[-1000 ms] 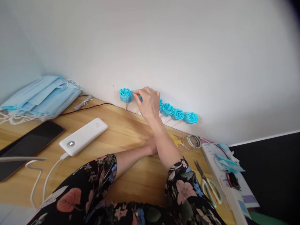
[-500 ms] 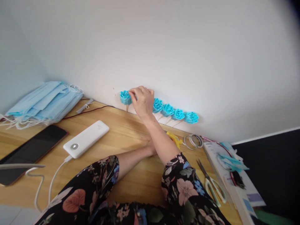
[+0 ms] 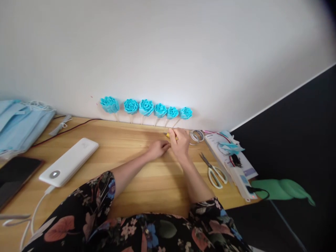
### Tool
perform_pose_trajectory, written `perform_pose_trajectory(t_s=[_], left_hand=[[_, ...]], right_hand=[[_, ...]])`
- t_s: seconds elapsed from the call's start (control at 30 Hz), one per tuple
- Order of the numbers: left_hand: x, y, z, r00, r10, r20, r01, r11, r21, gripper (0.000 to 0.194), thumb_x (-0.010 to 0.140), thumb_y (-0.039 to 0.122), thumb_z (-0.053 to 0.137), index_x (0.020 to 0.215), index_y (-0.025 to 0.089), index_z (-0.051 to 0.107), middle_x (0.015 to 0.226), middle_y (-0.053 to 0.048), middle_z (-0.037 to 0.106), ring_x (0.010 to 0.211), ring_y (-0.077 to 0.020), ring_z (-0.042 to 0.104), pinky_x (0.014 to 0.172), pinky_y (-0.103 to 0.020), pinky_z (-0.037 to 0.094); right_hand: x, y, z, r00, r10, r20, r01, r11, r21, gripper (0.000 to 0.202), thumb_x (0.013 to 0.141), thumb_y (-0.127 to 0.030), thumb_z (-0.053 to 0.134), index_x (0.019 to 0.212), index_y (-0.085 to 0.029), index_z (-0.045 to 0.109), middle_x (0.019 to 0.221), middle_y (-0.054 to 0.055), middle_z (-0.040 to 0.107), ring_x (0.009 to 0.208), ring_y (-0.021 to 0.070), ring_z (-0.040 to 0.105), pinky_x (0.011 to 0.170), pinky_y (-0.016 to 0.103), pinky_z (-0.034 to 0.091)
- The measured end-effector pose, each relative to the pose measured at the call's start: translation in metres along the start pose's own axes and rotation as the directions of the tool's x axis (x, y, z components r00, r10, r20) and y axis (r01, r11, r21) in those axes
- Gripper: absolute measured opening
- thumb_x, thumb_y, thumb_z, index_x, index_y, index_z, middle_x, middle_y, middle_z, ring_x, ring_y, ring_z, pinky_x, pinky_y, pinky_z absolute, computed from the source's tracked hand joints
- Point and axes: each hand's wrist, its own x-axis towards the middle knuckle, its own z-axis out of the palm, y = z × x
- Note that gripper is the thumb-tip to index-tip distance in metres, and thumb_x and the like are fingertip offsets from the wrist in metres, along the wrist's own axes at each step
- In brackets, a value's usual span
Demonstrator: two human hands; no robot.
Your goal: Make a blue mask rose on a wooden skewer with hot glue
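My right hand point(image 3: 180, 142) is closed around a yellow glue gun point(image 3: 168, 135), whose dark tip points left. Most of its body is covered by my fingers. Close beside it, at the right hand's left, my left hand point(image 3: 158, 149) has its fingers pressed together; what they hold, if anything, is hidden. Behind both hands, several blue paper-like flowers on thin sticks lean in a row against the wall, from a leftmost flower point(image 3: 109, 105) to a rightmost flower point(image 3: 186, 113).
White-handled scissors point(image 3: 215, 175) and rolls of tape point(image 3: 196, 137) lie on the right. A white power bank point(image 3: 69, 162), a dark phone point(image 3: 18, 178) and a pile of blue face masks point(image 3: 22, 122) are on the left. A power strip point(image 3: 243, 185) sits at the right edge.
My right hand has left the leftmost flower, come down to the right, and closed on the glue gun. My left hand now shows beside it. The view has shifted right.
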Motion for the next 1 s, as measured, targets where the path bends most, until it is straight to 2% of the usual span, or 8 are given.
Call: perform_pose_trajectory(t_s=[0.2,0.3,0.43,0.53,0.6,0.7,0.83,1.0], left_hand=[[-0.002,-0.002,-0.004,1.0,-0.024,0.002,0.024,0.999,0.023,0.044,0.095,0.055,0.049,0.072,0.02,0.063,0.067,-0.001,0.065,0.065,-0.0177,0.057,0.062,-0.027,0.037],[-0.002,-0.005,-0.005,1.0,-0.03,0.004,0.03,0.999,0.018,0.049,0.093,0.063,0.047,0.075,0.02,0.065,0.067,-0.001,0.065,0.063,-0.0175,0.055,0.06,-0.027,0.037],[-0.002,-0.008,-0.007,0.999,-0.034,0.008,0.034,0.999,-0.003,0.055,0.091,0.069,0.045,0.08,0.02,0.066,0.068,-0.002,0.065,0.062,-0.0176,0.055,0.061,-0.028,0.041],[-0.003,-0.008,-0.008,1.0,-0.029,0.002,0.029,1.0,-0.002,0.056,0.09,0.071,0.047,0.073,0.02,0.063,0.065,-0.002,0.063,0.061,-0.0171,0.055,0.061,-0.028,0.041],[-0.003,-0.007,-0.009,1.0,-0.027,0.003,0.027,1.0,0.003,0.056,0.089,0.07,0.048,0.068,0.021,0.061,0.064,-0.002,0.062,0.062,-0.0169,0.054,0.061,-0.027,0.041],[-0.005,-0.003,-0.01,1.0,-0.027,0.008,0.027,1.0,0.011,0.054,0.088,0.07,0.049,0.068,0.021,0.06,0.065,-0.002,0.062,0.062,-0.0166,0.054,0.061,-0.027,0.041],[-0.006,0.001,-0.012,0.999,-0.034,0.011,0.033,0.999,0.029,0.052,0.087,0.068,0.05,0.068,0.021,0.06,0.065,-0.001,0.062,0.062,-0.0161,0.053,0.061,-0.026,0.04],[-0.007,0.002,-0.013,0.999,-0.053,0.01,0.052,0.997,0.049,0.05,0.088,0.064,0.05,0.068,0.021,0.061,0.063,-0.001,0.061,0.062,-0.0161,0.052,0.061,-0.026,0.038]], right_hand=[[-0.053,0.034,-0.048,0.992,0.083,0.092,-0.07,0.988,-0.141,0.04,0.109,-0.032,0.049,0.074,-0.022,0.065,0.069,0.002,0.07,0.071,0.018,0.062,0.079,0.035,0.037],[-0.068,0.067,-0.083,0.971,0.172,0.167,-0.119,0.949,-0.291,0.035,0.108,-0.032,0.051,0.081,-0.022,0.072,0.078,0.005,0.075,0.079,0.0212,0.065,0.081,0.037,0.038],[-0.074,0.131,-0.145,0.876,0.411,0.252,-0.222,0.807,-0.547,0.027,0.104,-0.026,0.053,0.114,-0.02,0.077,0.11,0.011,0.081,0.104,0.0292,0.067,0.092,0.041,0.042],[-0.07,0.18,-0.188,0.817,0.526,0.236,-0.222,0.665,-0.713,0.047,0.099,-0.023,0.054,0.145,-0.017,0.063,0.14,0.016,0.071,0.124,0.0352,0.06,0.1,0.046,0.044],[-0.065,0.208,-0.208,0.766,0.579,0.278,-0.171,0.6,-0.781,0.054,0.098,-0.021,0.054,0.151,-0.019,0.057,0.146,0.016,0.067,0.127,0.0369,0.057,0.103,0.05,0.044],[-0.062,0.241,-0.216,0.652,0.653,0.384,-0.105,0.58,-0.808,0.059,0.097,-0.014,0.049,0.156,-0.022,0.053,0.155,0.015,0.06,0.133,0.0361,0.054,0.105,0.051,0.046],[-0.067,0.267,-0.2,0.483,0.703,0.522,-0.112,0.641,-0.759,0.062,0.091,-0.008,0.056,0.151,-0.025,0.059,0.165,0.011,0.051,0.144,0.0305,0.047,0.111,0.043,0.045],[-0.062,0.292,-0.196,0.463,0.76,0.456,-0.185,0.586,-0.789,0.037,0.098,-0.019,0.055,0.129,-0.021,0.075,0.142,0.013,0.07,0.13,0.0259,0.059,0.103,0.032,0.047]])
